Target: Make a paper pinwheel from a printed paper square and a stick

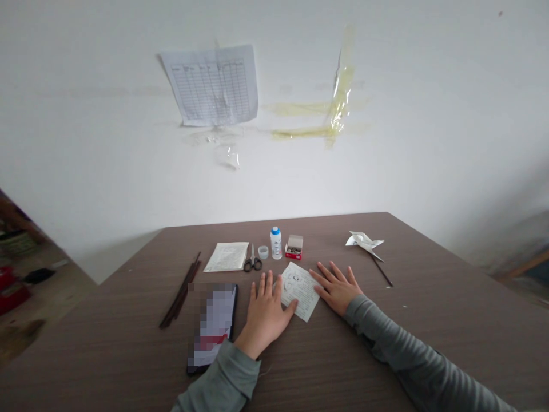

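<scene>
A square of printed paper (pixel 300 289) lies turned like a diamond on the brown table, with some drawn or printed marks near its top. My left hand (pixel 266 309) rests flat with fingers spread, its thumb and fingertips on the paper's left side. On the other side, my right hand (pixel 338 286) lies with spread fingers, its fingertips at the paper's right edge. Just left of my left hand is a phone (pixel 214 326) with a blurred screen. A paper pinwheel (pixel 364 243) on a dark stick lies beyond my right hand.
Along the back of the table (pixel 141 280) are a paper stack (pixel 227 256), scissors (pixel 253 262), a small round container (pixel 263 252), a blue-capped bottle (pixel 275 244) and an open red box (pixel 294 248). Dark sticks (pixel 182 292) lie at left. A wall stands behind.
</scene>
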Motion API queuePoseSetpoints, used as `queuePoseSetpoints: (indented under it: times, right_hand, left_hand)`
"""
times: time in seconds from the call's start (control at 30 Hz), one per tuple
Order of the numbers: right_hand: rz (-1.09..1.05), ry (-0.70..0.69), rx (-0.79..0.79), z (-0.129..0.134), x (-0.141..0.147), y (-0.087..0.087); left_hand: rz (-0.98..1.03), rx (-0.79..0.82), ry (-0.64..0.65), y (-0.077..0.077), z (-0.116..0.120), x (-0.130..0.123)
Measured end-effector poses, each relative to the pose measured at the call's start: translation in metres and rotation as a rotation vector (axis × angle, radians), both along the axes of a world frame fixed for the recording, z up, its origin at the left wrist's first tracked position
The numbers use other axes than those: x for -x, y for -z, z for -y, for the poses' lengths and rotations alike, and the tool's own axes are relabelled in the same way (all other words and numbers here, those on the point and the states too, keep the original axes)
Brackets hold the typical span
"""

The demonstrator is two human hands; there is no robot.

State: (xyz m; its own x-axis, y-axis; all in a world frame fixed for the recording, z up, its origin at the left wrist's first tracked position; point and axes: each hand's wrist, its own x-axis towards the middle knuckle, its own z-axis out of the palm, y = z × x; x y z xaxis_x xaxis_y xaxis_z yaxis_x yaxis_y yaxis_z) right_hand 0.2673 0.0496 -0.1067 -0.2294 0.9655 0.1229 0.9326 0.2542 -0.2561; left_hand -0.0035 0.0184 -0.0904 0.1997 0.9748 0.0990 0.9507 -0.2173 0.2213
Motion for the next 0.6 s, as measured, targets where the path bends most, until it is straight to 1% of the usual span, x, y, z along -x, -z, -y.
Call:
queuePoseSetpoints:
  times: [0.1,0.2,0.37,0.5,0.6]
  right_hand:
    - [-0.010,-0.027,-0.045,-0.001,0.005,0.001]
    - [-0.015,-0.074,-0.056,-0.001,0.013,-0.004]
    - [-0.068,-0.220,-0.045,0.001,0.026,-0.012]
    - [-0.050,-0.325,0.007,0.002,0.035,-0.007]
    - [-0.013,-0.325,0.046,0.005,0.039,-0.002]
  left_hand:
    - [-0.021,0.023,-0.007,-0.001,0.000,0.000]
    - [0.004,-0.005,0.006,-0.002,0.000,-0.001]
    - [0.109,-0.055,0.095,-0.003,0.002,-0.005]
    - [0.123,-0.014,0.146,-0.006,0.004,-0.012]
    - [0.108,0.004,0.141,-0.010,0.008,-0.015]
